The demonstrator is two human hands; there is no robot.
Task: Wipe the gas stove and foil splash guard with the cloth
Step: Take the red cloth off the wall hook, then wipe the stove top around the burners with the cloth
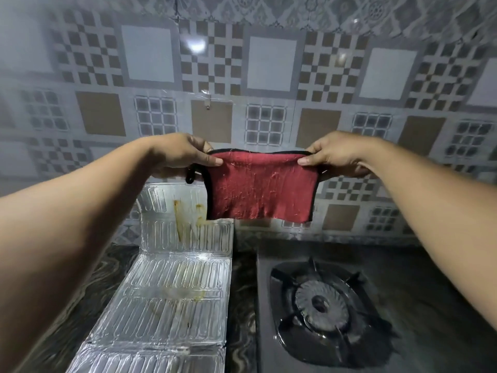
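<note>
Both hands [183,154] [338,154] hold cloth [259,184] above splash guard [172,292], stove [403,292].

You see a red cloth [259,184] edged in black, silver ribbed foil [172,292] stained brown, and grey-brown checkered tiles [269,63].

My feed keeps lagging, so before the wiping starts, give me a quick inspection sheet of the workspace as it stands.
Surface: dark marbled counter, dim light.
Job's things: red cloth with black edging, held up spread above the counter, touching nothing below. Foil splash guard lies folded on the left, brown-yellow drips on its upright panel and a smear on the flat part. Gas stove on the right, burner unlit, no pot on it.
Clutter: nothing seen.
Hands: left hand and right hand each pinch a top corner of the cloth.
Cables: nothing seen.
Surroundings: patterned tile wall with a small hook.
</note>
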